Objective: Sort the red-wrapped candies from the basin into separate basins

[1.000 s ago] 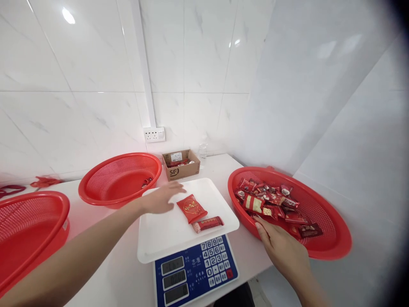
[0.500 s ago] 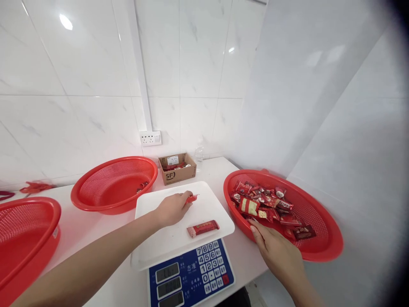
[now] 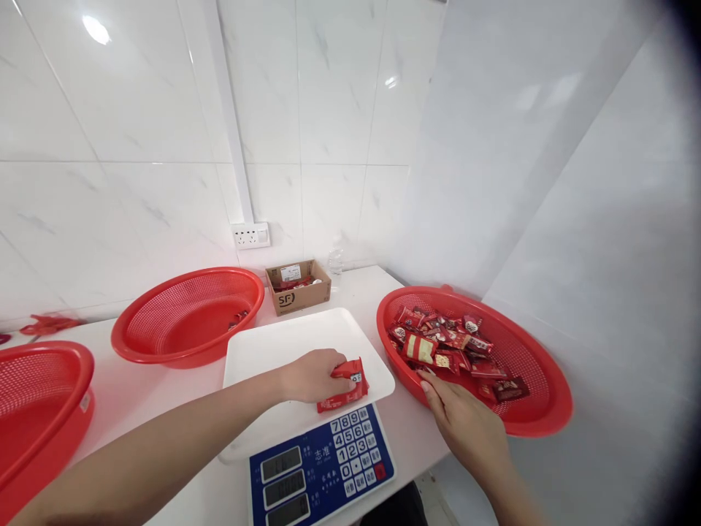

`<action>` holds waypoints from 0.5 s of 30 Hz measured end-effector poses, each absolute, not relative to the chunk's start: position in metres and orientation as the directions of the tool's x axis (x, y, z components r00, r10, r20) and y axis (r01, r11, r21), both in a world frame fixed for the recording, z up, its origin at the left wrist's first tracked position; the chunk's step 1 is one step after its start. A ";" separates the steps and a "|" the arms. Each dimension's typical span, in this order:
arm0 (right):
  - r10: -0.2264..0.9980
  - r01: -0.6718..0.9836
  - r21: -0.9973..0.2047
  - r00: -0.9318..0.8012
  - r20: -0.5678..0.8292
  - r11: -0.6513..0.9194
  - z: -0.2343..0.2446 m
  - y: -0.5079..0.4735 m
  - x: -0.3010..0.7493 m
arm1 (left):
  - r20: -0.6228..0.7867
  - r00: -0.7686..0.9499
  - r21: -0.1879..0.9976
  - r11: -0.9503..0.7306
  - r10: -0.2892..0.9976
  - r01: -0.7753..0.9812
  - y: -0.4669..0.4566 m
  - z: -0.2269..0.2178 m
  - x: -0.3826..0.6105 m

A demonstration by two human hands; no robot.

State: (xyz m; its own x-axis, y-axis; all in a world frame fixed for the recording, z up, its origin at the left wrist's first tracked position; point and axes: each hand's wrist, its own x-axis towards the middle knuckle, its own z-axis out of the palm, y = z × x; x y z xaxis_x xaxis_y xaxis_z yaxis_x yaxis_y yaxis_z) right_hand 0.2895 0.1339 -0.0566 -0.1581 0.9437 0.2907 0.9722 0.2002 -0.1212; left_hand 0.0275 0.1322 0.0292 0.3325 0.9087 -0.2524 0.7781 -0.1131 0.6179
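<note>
Fingers (image 3: 332, 359), L hand (image 3: 315, 375): pinching 1 red packet (image 3: 355, 368) by its near-L side, thumb opposed, tips partly hidden behind wrapper. Location: over R front corner of white pan (image 3: 263, 342), on blue-fronted scale (image 3: 323, 493). Prob. held at one side so that most of the wrapper is free of the hand.

Also on pan: 1 red bar (image 3: 338, 403), lying partly behind packet & hand; whether packet touches it, can't tell.

R hand (image 3: 468, 418): fingers together, thumb set apart, at near rim of R basket (image 3: 550, 380). Pinch on rim or not: can't tell. Prob. there to steady it, as basket seems to overhang table edge.

Appearance, packet: glossy red, creased, crimped end, small pale-and-dark printed patch; too small to read. Bar: red, slim, lighter print twd L end.

Contents, R basket: assorted wrapped pcs (image 3: 457, 342), mostly red/maroon, a few w/ cream panels, heaped twd L side.

Behind: SF carton (image 3: 307, 298) w/ red pcs; clear bottle (image 3: 336, 261) beside it. To L: mid. basket (image 3: 158, 321), few pcs at its R side; far-L basket (image 3: 79, 372), cut by frame edge.
</note>
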 end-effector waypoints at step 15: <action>0.936 0.973 -0.114 -0.158 0.313 0.203 -0.059 0.134 0.291 | -0.291 0.366 0.534 -0.167 0.884 0.829 0.126 0.031 0.026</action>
State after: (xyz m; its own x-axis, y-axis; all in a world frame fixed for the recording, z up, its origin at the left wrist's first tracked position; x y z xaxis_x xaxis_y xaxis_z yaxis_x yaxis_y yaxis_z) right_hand 0.2907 0.1338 -0.0593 -0.1584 0.9364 0.3131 0.9725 0.2028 -0.1144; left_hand 0.0255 0.1255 0.0308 0.3660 0.8838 -0.2913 0.8290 -0.1675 0.5336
